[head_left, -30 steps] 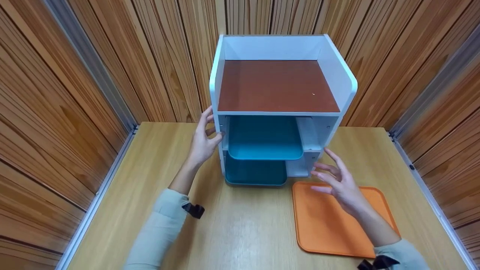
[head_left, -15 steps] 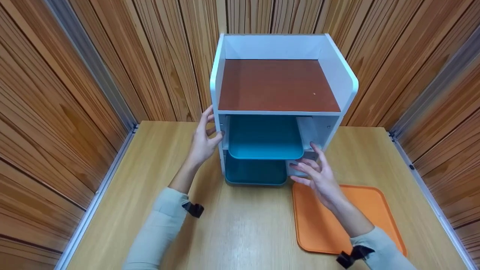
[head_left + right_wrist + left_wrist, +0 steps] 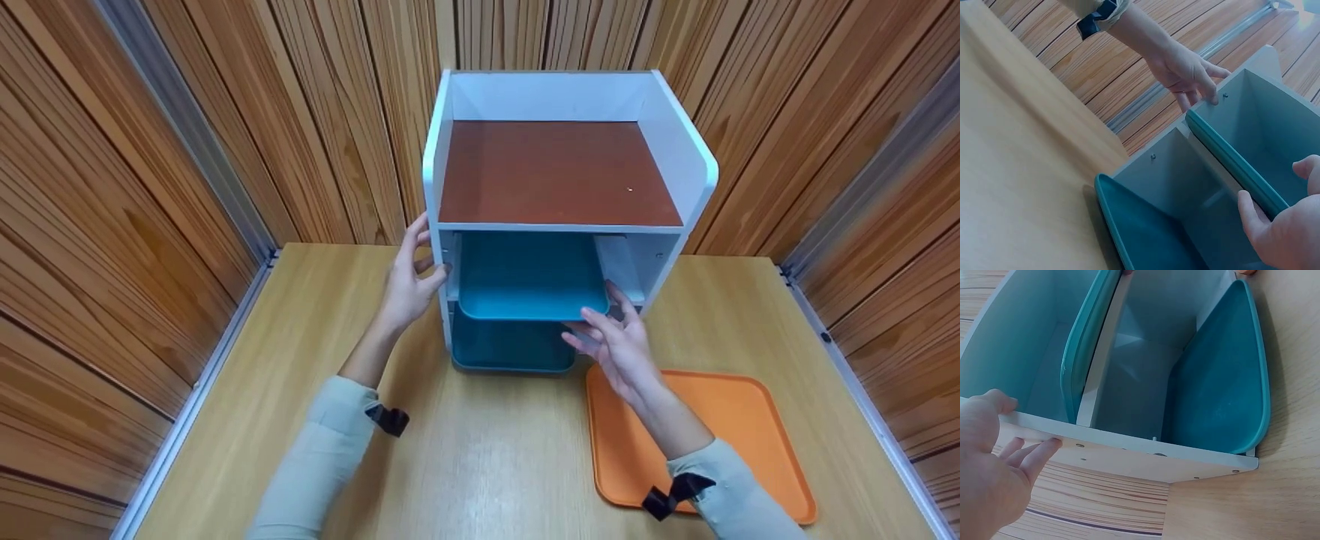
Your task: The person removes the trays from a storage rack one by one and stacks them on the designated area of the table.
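Observation:
A white shelf unit (image 3: 699, 172) with a brown top panel stands upright in front of me. Its middle compartment holds an upper teal tray (image 3: 531, 276), whose front sticks out. A lower teal tray (image 3: 513, 346) lies in the bottom compartment, also jutting forward. My left hand (image 3: 410, 289) grips the unit's left side panel, thumb at the front edge and fingers on the outside, as the left wrist view confirms. At the upper tray's front right corner is my right hand (image 3: 619, 349), digits spread above and below the rim (image 3: 1235, 163); firm contact cannot be told.
An orange tray (image 3: 720, 435) lies flat on the wooden table (image 3: 465, 450) at the right, partly under my right forearm. Wood-patterned walls (image 3: 337, 112) enclose the back and sides, with metal rails (image 3: 202, 382) along the table's side edges.
My right hand has moved left from the unit's right side panel to the upper teal tray's front right corner. The left hand and the trays stay where they were.

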`<state>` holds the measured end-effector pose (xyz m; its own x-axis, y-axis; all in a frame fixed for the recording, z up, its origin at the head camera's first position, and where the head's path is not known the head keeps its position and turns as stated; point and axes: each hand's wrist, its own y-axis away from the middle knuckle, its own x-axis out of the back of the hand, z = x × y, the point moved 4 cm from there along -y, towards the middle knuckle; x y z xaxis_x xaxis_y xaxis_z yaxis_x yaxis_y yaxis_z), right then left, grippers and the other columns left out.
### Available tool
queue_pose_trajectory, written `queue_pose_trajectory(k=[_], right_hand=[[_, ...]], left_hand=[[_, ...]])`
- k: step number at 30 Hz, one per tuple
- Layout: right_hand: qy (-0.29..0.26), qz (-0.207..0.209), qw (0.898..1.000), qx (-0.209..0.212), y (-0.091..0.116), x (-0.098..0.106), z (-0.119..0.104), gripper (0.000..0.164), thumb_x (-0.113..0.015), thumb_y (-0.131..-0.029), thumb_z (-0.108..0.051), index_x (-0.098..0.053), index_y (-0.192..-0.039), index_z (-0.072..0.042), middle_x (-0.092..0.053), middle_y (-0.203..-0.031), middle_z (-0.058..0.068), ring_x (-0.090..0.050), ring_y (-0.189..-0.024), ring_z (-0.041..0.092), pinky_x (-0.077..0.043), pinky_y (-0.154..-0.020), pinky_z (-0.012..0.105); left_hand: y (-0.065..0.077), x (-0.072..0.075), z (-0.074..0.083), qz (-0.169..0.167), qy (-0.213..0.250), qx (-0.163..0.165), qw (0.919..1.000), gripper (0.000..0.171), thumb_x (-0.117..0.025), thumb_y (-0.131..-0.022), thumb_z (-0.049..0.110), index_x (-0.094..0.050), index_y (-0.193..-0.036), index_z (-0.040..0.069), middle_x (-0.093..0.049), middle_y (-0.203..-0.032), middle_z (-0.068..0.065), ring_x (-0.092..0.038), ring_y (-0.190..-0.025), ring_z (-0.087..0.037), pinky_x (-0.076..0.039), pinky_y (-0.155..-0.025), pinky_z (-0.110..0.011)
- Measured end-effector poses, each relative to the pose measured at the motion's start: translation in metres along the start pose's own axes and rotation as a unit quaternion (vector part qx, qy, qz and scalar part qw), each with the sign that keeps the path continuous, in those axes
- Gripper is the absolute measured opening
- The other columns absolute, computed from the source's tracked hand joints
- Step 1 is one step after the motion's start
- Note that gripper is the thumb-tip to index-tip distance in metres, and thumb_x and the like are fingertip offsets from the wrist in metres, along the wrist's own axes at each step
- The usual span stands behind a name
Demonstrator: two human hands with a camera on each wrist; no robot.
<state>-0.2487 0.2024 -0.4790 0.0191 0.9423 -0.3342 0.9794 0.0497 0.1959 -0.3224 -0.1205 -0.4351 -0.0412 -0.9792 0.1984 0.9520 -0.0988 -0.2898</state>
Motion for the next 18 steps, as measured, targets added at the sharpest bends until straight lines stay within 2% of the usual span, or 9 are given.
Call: queue_pose_trajectory(k=[2, 6, 9, 13, 16, 18], right_hand=[[-0.014, 0.004, 1.0, 0.002, -0.001, -0.001, 0.002, 0.078, -0.049, -0.12, -0.016, -0.003, -0.182, -0.026, -0.033, -0.171, 0.012, -0.068, -0.138, 0.024, -0.068, -0.107, 0.033], [-0.039, 0.019, 0.999, 0.018, -0.001, -0.003, 0.005, 0.076, -0.05, -0.12, -0.016, -0.008, -0.182, -0.026, -0.042, -0.159, 0.007, -0.074, -0.121, 0.017, -0.069, -0.104, 0.031], [-0.055, 0.03, 0.997, 0.041, 0.001, -0.006, 0.007, 0.075, -0.049, -0.119, -0.014, -0.01, -0.182, -0.025, -0.039, -0.16, 0.006, -0.071, -0.116, 0.016, -0.069, -0.101, 0.029], [-0.085, 0.033, 0.994, 0.067, 0.004, -0.014, 0.008, 0.076, -0.047, -0.119, -0.012, -0.005, -0.182, -0.025, -0.021, -0.178, 0.009, -0.059, -0.137, 0.025, -0.067, -0.11, 0.036], [-0.115, 0.045, 0.99, 0.073, 0.004, -0.02, 0.01, 0.078, -0.047, -0.12, -0.012, -0.002, -0.181, -0.028, -0.009, -0.186, 0.009, -0.048, -0.153, 0.035, -0.059, -0.12, 0.046], [-0.131, 0.067, 0.986, 0.075, 0.004, -0.023, 0.011, 0.08, -0.049, -0.12, -0.012, -0.001, -0.181, -0.03, -0.007, -0.188, 0.008, -0.045, -0.158, 0.037, -0.053, -0.122, 0.05]], left_hand=[[0.0, 0.0, 0.0, -0.001, 0.0, -0.003, 1.0, 0.081, -0.068, -0.108, 0.003, -0.032, -0.176, 0.027, -0.049, -0.17, -0.016, -0.057, -0.157, -0.044, -0.057, -0.122, -0.062], [0.0, 0.0, 0.0, -0.002, 0.004, -0.008, 1.0, 0.081, -0.067, -0.108, 0.003, -0.031, -0.177, 0.025, -0.049, -0.169, -0.017, -0.056, -0.157, -0.045, -0.057, -0.122, -0.062], [0.001, 0.0, 0.0, -0.003, 0.0, -0.004, 1.0, 0.081, -0.067, -0.109, 0.003, -0.03, -0.177, 0.025, -0.049, -0.168, -0.018, -0.057, -0.157, -0.046, -0.057, -0.12, -0.064], [0.001, 0.0, 0.0, -0.001, -0.006, 0.003, 1.0, 0.082, -0.068, -0.108, 0.003, -0.03, -0.177, 0.026, -0.049, -0.169, -0.018, -0.058, -0.157, -0.047, -0.057, -0.12, -0.064], [0.0, 0.0, 0.0, -0.002, -0.002, -0.002, 1.0, 0.081, -0.067, -0.109, 0.001, -0.03, -0.177, 0.024, -0.047, -0.17, -0.02, -0.055, -0.158, -0.046, -0.055, -0.123, -0.065], [-0.001, -0.001, 0.0, -0.003, 0.001, -0.008, 1.0, 0.08, -0.065, -0.109, -0.001, -0.031, -0.177, 0.021, -0.047, -0.171, -0.022, -0.053, -0.159, -0.046, -0.053, -0.125, -0.066]])
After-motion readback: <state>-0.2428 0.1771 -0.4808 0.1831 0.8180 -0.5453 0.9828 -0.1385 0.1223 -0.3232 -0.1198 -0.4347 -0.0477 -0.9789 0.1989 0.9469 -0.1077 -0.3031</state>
